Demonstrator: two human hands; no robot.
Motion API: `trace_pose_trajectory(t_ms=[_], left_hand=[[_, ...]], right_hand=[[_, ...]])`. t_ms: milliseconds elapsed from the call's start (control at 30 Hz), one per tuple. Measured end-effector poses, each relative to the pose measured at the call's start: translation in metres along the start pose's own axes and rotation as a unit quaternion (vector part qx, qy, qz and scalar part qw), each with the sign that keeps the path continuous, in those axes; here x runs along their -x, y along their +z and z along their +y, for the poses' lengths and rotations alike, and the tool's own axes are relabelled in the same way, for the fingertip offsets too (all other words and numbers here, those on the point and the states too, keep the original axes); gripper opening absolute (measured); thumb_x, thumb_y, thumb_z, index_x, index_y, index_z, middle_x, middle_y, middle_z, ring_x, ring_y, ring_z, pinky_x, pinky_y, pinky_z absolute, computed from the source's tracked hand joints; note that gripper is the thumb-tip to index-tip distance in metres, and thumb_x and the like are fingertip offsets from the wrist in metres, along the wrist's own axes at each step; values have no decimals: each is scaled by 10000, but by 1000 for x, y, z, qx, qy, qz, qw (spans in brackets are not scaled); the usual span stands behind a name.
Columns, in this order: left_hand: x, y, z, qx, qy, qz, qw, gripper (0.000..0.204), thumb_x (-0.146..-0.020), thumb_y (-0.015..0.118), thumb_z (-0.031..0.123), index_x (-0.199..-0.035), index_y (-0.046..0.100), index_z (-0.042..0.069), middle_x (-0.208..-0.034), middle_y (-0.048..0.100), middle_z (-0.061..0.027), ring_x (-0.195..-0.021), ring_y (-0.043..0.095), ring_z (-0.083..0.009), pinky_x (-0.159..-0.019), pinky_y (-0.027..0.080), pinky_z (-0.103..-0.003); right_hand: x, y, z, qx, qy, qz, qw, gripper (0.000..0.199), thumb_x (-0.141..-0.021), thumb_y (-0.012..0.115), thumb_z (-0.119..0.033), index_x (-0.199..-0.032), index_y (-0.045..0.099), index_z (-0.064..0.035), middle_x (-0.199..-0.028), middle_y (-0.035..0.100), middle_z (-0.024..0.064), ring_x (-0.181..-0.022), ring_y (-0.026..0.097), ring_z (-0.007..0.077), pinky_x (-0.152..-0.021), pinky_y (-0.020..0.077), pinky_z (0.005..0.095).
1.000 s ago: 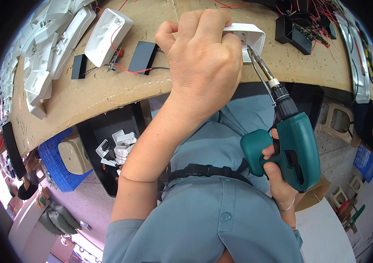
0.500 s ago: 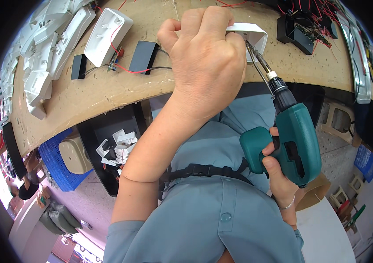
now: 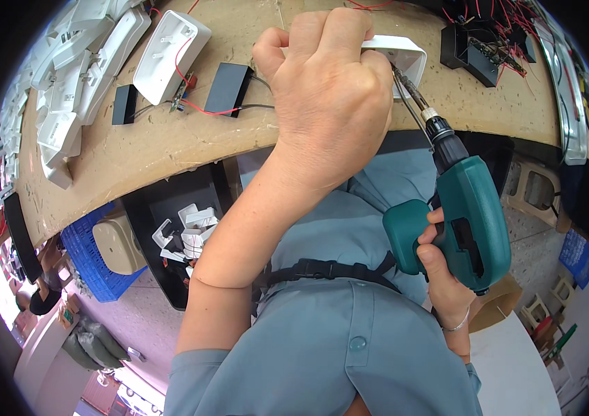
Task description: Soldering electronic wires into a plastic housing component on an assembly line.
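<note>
My right hand (image 3: 443, 270) is wrapped around the grip of a green soldering gun (image 3: 483, 215). The gun's metal tip, with a thin feed tube beside it, points up and left into a white plastic housing (image 3: 412, 61) at the table's front part. Over that housing my left hand (image 3: 332, 93) is closed, fingers bent and knuckles up, gripping its left side. Its fingertips and the spot that the tip reaches are hidden behind the hand. Left of it lie a black box (image 3: 229, 90) with wires, a small circuit board (image 3: 178, 104) and another open white housing (image 3: 171, 59).
White housings (image 3: 76, 76) are heaped at the left of the table (image 3: 170, 149). Black cases with red wires and boards (image 3: 475, 55) lie at the right, beside a metal rail (image 3: 568, 104). Below the edge stands a black bin (image 3: 163, 277) with white parts, near a blue crate (image 3: 93, 256).
The soldering gun, the white housing and my left hand have shifted very slightly to the right. Both grips are the same.
</note>
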State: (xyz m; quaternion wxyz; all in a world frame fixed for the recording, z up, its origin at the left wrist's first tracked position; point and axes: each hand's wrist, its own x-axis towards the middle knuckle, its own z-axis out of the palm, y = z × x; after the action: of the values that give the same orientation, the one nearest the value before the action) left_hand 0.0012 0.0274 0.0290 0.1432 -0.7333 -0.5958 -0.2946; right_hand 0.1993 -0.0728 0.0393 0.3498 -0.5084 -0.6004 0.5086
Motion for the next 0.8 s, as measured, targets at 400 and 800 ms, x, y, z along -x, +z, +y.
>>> trace_pose_trajectory(t_ms=[400,800], left_hand=[[0,1,-1,17,-9,1,1000,69,-634,620,60,-642,558,30,-880,530,-63,-833,472,-216,-761,286,-392],[1,1,-1,17,-16,-8,1000,66,-646,620,70,-655,570,28,-892,527,-66,-851,474,-224,-775,290,-399]], right_hand=[[2,0,-9,26,25,12,999,393,-804,713,-80,-1147,542,3,-1003,594,78,-838,587,134,-759,500,296],[-2,7,-14,-13,39,60,997,322,-732,788,-72,-999,618,-13,-857,651,39,-762,606,126,-702,495,261]])
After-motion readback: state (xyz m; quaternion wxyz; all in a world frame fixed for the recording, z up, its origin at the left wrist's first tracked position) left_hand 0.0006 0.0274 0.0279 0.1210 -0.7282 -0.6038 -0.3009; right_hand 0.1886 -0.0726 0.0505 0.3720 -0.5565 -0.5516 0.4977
